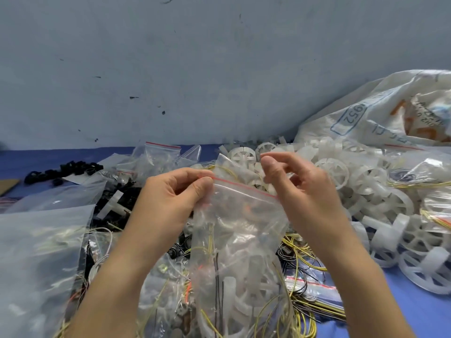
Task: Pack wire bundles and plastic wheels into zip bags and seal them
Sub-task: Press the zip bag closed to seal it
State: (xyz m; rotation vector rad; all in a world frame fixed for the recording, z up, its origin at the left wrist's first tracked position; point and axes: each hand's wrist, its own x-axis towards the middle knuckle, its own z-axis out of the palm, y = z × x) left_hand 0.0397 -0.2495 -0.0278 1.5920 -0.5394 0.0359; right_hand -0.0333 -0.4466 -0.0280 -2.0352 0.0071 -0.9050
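The left hand (170,196) pinches the zip bag (239,228) above the tabletop (415,306), the right hand (300,189) curls at its other corner, grip unclear, among loose wheels (334,172), wire bundles (302,259), filled bags (36,252) and a woven sack (366,113).

Left grip (176,191) pinched, right grip (301,185) curled

The number "952" is showing plainly, printed in blue inside a blue rounded frame (349,119) on the white woven sack (380,93) that is lying at the desk's far right corner, against the wall. The digits are running tilted, turned partly on their side. Just beside the frame, more blue characters are showing on the same sack, but they are too blurred to read. Small dark lettering and orange marks further right on the sack are also reading as illegible.
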